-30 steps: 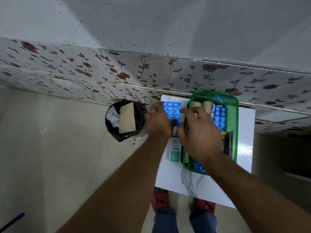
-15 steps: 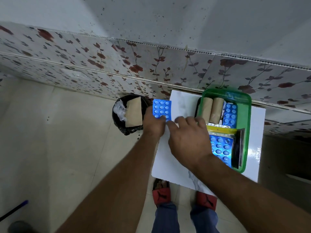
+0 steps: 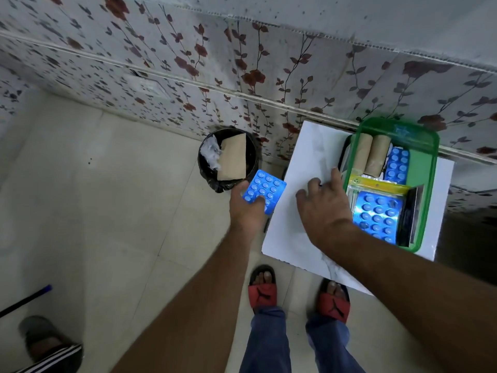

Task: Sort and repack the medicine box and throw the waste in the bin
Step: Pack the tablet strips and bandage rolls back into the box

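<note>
My left hand (image 3: pixel 246 211) grips a blue blister pack (image 3: pixel 265 191) off the table's left edge, just right of the black bin (image 3: pixel 207 173). The bin holds a brown card and white crumpled waste. My right hand (image 3: pixel 322 205) rests flat on the white table (image 3: pixel 304 157), fingers spread, holding nothing. Just right of that hand stands the green medicine box (image 3: pixel 427 189). Inside it are two brown rolls (image 3: pixel 372 154), a blue blister pack (image 3: pixel 398 164) at the back, a yellow-edged packet and a larger blue blister pack (image 3: pixel 379 214).
A flowered wall panel runs behind the table and bin. My feet in red sandals (image 3: pixel 262 292) stand at the table's front edge. Another person's foot (image 3: pixel 40 335) and a blue-tipped stick (image 3: pixel 24 300) are at the lower left on the tiled floor.
My left hand has carried the blue blister pack left off the table toward the bin. My right hand has left the green box and now lies on the table.
</note>
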